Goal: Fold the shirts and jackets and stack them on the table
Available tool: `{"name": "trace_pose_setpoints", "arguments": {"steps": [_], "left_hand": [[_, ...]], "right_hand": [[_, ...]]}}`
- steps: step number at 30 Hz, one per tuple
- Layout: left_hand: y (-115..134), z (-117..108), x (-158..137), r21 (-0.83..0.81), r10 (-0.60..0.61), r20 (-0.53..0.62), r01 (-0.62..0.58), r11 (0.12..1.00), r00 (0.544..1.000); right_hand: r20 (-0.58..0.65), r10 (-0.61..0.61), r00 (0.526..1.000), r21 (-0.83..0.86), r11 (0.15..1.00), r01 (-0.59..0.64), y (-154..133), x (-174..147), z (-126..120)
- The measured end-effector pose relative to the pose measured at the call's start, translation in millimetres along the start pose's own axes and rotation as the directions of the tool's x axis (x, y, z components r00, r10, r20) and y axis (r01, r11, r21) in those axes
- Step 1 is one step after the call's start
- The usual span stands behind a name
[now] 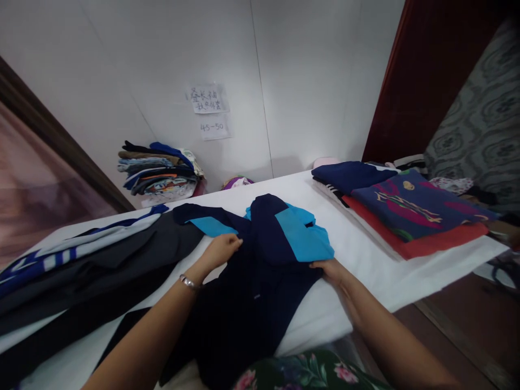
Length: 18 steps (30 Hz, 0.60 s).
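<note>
A dark navy top (268, 298) with light-blue panels lies across the white table in front of me, its lower part hanging over the near edge. My left hand (222, 250), with a bracelet at the wrist, is closed in a pinch on the navy cloth at its left side. At the right edge, just below a light-blue panel (303, 235), my right hand (330, 270) grips the cloth, its fingers partly hidden under it. One navy and light-blue part (209, 221) stretches off to the left beyond my left hand.
Dark grey and blue-white clothes (105, 254) lie spread on the left. A folded stack (162, 170) stands at the back left, near paper signs (211, 111) on the wall. Folded garments (406, 206) are piled on the right of the white table (365, 271).
</note>
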<state>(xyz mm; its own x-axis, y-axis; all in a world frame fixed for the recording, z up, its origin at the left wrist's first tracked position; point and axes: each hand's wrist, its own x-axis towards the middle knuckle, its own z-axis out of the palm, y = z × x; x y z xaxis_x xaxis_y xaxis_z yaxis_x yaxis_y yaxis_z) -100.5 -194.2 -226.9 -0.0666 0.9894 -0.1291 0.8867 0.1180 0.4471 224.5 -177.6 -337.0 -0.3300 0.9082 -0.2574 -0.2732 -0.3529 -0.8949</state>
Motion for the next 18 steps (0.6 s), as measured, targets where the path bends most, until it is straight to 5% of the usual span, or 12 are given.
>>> {"name": "trace_pose_setpoints", "arguments": {"steps": [2,4,8,12,15,18], "left_hand": [[8,-3,23,0.150,0.027,-0.171,-0.001,0.989,0.985],[15,4,43,0.229,0.058,-0.221,-0.006,0.973,0.973],[20,40,60,0.293,0.100,-0.157,-0.050,0.955,0.982],[14,77,51,0.369,0.123,-0.127,-0.068,0.927,0.984],[11,87,44,0.399,0.140,-0.139,-0.074,0.914,0.980],[10,88,44,0.406,0.138,-0.142,-0.069,0.911,0.980]], "right_hand": [[-0.004,-0.048,0.999,-0.095,0.994,0.047,-1,-2,0],[0.010,-0.126,0.992,-0.253,0.960,0.125,-4,-9,2],[0.196,-0.191,0.962,-0.546,0.794,0.269,-21,-43,8],[0.374,-0.213,0.903,-0.571,0.714,0.405,-44,-84,-8],[0.149,-0.281,0.948,-0.600,0.736,0.313,-61,-96,-31],[-0.122,-0.417,0.901,-0.567,0.774,0.282,-76,-85,-39]]}}
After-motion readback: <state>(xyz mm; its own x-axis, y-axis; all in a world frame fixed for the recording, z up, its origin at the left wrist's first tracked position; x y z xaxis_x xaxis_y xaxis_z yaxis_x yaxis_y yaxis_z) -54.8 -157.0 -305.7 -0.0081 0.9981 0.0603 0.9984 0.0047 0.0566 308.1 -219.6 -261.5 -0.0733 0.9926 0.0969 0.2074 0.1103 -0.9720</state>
